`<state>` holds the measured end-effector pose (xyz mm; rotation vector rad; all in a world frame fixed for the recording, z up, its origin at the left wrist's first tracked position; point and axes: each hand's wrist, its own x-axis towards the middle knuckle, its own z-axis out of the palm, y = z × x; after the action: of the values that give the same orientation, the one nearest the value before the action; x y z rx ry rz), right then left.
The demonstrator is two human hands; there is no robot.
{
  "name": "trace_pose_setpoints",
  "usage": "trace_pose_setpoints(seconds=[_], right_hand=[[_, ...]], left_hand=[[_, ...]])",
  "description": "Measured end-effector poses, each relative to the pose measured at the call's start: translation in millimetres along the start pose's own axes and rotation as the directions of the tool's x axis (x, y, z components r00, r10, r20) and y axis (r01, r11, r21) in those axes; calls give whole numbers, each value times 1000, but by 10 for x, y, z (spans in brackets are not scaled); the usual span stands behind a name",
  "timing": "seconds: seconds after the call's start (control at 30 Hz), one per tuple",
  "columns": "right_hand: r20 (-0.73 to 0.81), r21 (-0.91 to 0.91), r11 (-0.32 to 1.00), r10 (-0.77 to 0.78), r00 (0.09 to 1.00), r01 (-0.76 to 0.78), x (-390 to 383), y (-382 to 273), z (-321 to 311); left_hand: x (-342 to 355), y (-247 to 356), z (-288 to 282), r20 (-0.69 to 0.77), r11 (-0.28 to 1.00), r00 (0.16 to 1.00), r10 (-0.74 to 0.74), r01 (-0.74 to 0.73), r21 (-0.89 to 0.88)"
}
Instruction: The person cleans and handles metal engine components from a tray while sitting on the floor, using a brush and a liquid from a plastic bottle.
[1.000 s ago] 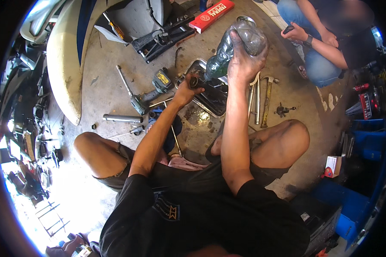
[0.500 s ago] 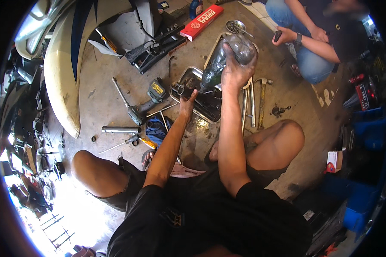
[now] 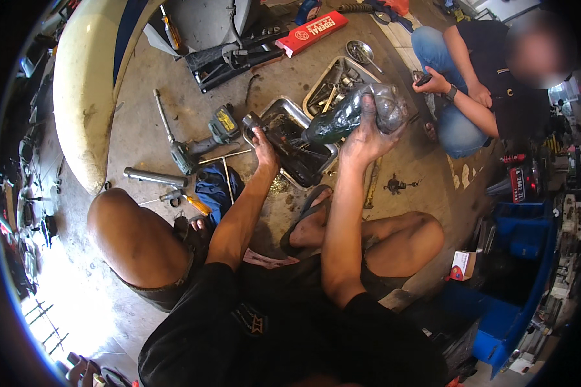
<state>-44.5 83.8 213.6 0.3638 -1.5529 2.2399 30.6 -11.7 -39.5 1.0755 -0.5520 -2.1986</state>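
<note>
My right hand point(image 3: 366, 140) is wrapped round a clear plastic bottle point(image 3: 339, 121) with dark contents. The bottle lies tilted, its neck pointing left over a metal tray point(image 3: 284, 100). Closed on a dark tubular part point(image 3: 254, 122) with a ring-like end, my left hand point(image 3: 265, 149) is at the tray's left side. Dark, oily pieces sit in that tray, and I cannot make out where the held part ends among them. Behind it, a second metal tray point(image 3: 310, 91) holds several metal parts and tools.
Left of the trays lie a cordless impact wrench point(image 3: 186, 155), a metal tube point(image 3: 155, 177), an orange-handled screwdriver point(image 3: 197, 205) and a blue cloth point(image 3: 211, 188). A red box point(image 3: 312, 33) and a small bowl point(image 3: 359, 50) are beyond. Another person point(image 3: 474, 84) crouches at far right, holding a dark object.
The bottle has swung to a flatter tilt, its base now further right. The view has shifted, and more of the second tray shows. My left hand still holds the dark part.
</note>
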Motion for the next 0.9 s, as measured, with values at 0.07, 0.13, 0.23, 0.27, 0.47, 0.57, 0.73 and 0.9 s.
trace_pose_setpoints(seconds=[0.07, 0.13, 0.23, 0.27, 0.47, 0.57, 0.73, 0.9], right_hand=[[38, -43, 999, -16, 999, 18, -71, -34, 70], [65, -89, 995, -42, 997, 48, -101, -49, 90], [41, -8, 1000, -26, 999, 26, -65, 20, 51], [22, 16, 1000, -9, 1000, 9, -62, 14, 61], [-17, -11, 999, -48, 999, 48, -4, 89, 24], [-11, -24, 999, -48, 999, 48, -21, 111, 86], [9, 14, 998, -63, 998, 63, -49, 197, 117], [4, -64, 993, -97, 995, 97, -90, 215, 184]], left_hand=[[154, 11, -68, 52, 988, 996, -69, 75, -135], [236, 26, -79, 148, 981, 980, -136, 154, -120], [122, -90, 109, 191, 968, 961, -200, 224, -112], [95, -112, 148, 213, 972, 959, -187, 213, -104], [56, -124, 261, 291, 940, 905, -310, 337, -49], [178, -206, 159, 329, 892, 857, -396, 444, -85], [328, -321, 73, 386, 751, 754, -532, 631, -196], [553, -292, 56, 345, 722, 729, -591, 669, -178]])
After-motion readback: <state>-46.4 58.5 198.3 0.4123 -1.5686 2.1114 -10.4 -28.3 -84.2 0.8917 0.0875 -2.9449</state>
